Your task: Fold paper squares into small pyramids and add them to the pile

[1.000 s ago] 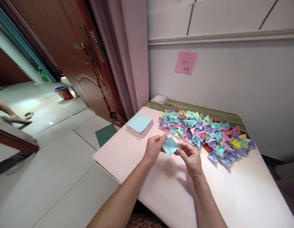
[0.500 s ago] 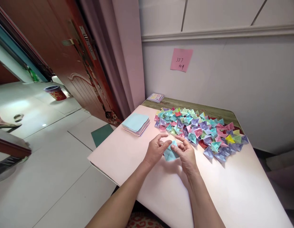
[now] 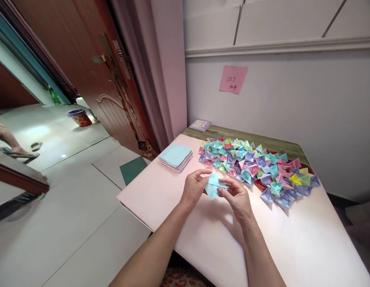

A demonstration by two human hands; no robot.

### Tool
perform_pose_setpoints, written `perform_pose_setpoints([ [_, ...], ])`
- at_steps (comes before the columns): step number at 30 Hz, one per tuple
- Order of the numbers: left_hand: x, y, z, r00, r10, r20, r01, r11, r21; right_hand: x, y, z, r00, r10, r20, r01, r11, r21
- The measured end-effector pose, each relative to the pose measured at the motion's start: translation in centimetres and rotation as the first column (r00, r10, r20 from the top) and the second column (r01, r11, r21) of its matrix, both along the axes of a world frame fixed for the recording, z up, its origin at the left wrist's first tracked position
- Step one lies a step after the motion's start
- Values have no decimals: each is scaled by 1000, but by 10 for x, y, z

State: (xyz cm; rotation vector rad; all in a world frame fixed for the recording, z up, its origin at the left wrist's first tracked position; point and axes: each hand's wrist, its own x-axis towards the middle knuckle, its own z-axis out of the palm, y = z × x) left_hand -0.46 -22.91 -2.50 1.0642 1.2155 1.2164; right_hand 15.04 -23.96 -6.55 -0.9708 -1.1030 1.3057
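A partly folded light blue paper [image 3: 214,185] sits just below the frame's centre, above the pale table [image 3: 292,243]. The left hand [image 3: 194,187] pinches its left side; the right hand [image 3: 237,196] pinches its right edge. To the upper right lies a heap of folded coloured pieces [image 3: 256,167], to the upper left a stack of paper squares [image 3: 175,156].

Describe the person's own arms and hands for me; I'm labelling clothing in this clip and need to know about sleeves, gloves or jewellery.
Both forearms are bare up to the bottom edge of the picture: no sleeves show. The left hand and the right hand wear no gloves, and no watch, bracelet or ring can be seen on them. Fingernails are too small to judge.
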Motion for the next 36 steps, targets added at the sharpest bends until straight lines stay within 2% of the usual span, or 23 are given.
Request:
perform_pose_setpoints([
  [9,0,0,0,1000,3,-30,-3,1000,-4,5,2,-4,995,95,-11,-94,995,36],
  [13,-1,1,0,998,-22,-63,22,1000,-1,8,5,-9,996,83,21,-84,994,64],
  [20,-2,2,4,970,-242,-33,244,968,64,8,6,-6,998,-60,26,57,994,94],
  [24,2,6,6,969,-241,-62,246,965,91,10,7,-4,981,-164,104,145,975,170],
  [28,1,7,6,951,-134,-279,194,961,199,13,9,-8,946,-244,212,191,951,242],
  [30,0,8,5,937,-87,-338,176,954,242,13,9,-8,951,-205,232,157,965,209],
  [34,-4,12,5,924,-226,-308,277,951,134,11,6,-5,961,-66,267,35,992,121],
  [36,-4,14,6,911,-246,-332,290,953,91,10,5,-3,958,-14,287,-14,995,97],
])
